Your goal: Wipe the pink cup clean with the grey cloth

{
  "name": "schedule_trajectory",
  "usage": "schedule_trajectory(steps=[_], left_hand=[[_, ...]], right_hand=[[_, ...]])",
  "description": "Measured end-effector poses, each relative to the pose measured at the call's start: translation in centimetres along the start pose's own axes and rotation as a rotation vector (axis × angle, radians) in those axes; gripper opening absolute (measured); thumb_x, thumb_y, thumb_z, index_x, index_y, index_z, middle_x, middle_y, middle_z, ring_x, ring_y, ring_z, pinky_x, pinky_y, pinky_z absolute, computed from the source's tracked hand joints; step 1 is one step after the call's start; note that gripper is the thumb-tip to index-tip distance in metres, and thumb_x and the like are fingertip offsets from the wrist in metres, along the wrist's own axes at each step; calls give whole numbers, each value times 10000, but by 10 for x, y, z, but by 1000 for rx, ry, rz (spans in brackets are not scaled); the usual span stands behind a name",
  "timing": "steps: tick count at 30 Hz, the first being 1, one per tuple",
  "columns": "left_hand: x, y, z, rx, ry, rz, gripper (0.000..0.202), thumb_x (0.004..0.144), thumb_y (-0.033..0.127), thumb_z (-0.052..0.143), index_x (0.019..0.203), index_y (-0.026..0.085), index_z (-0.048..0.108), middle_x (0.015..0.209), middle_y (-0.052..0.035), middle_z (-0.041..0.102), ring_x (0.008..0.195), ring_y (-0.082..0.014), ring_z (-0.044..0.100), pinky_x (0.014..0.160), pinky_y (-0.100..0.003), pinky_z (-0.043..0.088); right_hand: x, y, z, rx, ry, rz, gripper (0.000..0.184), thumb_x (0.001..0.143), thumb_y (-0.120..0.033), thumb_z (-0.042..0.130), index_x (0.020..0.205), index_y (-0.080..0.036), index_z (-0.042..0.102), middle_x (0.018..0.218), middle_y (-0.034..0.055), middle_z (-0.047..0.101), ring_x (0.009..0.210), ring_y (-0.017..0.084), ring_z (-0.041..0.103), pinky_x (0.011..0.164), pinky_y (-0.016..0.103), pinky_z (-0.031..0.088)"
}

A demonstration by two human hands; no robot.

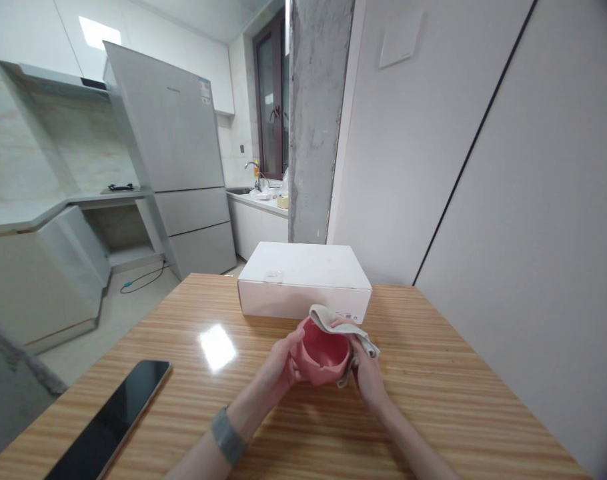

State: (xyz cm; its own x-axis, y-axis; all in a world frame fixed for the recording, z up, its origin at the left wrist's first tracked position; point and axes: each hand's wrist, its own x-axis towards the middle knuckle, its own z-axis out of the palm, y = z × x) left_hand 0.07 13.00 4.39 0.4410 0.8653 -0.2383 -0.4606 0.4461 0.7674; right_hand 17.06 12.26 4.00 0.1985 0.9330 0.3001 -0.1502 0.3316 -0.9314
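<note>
A pink cup [321, 355] is held tilted just above the wooden table [433, 400], its mouth facing me. My left hand [277, 370] is wrapped round its left side. My right hand [366, 370] grips a beige cloth [333, 321] that drapes over the cup's far rim and hangs down its right side. A grey band sits on my left wrist.
A white cardboard box [303, 280] lies right behind the cup. A black tablet [111, 420] rests at the table's front left. A white wall runs along the right edge. Beyond stand a concrete pillar, a fridge [178, 160] and kitchen counters.
</note>
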Motion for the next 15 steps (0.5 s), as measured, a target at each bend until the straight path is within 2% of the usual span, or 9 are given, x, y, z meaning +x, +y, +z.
schedule_trajectory(steps=[2,4,6,10,12,15], left_hand=[[-3,1,4,-68,-83,37,438,860,376,592,1240,158,606,1175,-121,695,998,-248,676,757,-320,569],[-5,0,6,-87,-132,47,415,866,355,579,1213,131,622,1175,-135,692,1037,-259,661,816,-333,556],[-4,-1,6,-64,-96,15,412,874,404,566,1176,134,642,1115,-122,712,979,-240,677,775,-310,562],[-1,-4,0,64,19,-106,507,838,569,565,1098,147,674,934,-87,736,758,-195,689,592,-264,561],[1,-5,-4,99,28,-97,492,808,556,619,1054,136,690,867,-83,734,709,-181,679,577,-249,554],[0,-6,-5,94,88,-60,426,768,490,687,968,115,704,792,-83,728,653,-174,664,571,-257,554]], right_hand=[[1,5,-2,4,18,1,267,770,-517,638,780,-269,737,805,11,735,1062,251,589,1071,345,325],[2,10,-4,10,54,18,253,770,-498,640,781,-265,739,806,11,735,1063,251,586,1067,350,329],[1,13,-7,21,94,42,257,783,-487,626,785,-257,740,794,9,734,1043,250,596,1046,356,357],[-1,14,-10,40,108,70,279,789,-487,613,745,-241,739,660,7,708,901,268,645,920,376,466],[-1,13,-9,46,89,77,277,781,-484,625,705,-241,733,596,6,687,827,273,659,853,377,500],[1,12,-8,56,66,70,258,777,-475,635,710,-246,733,631,6,704,827,269,666,847,370,506]])
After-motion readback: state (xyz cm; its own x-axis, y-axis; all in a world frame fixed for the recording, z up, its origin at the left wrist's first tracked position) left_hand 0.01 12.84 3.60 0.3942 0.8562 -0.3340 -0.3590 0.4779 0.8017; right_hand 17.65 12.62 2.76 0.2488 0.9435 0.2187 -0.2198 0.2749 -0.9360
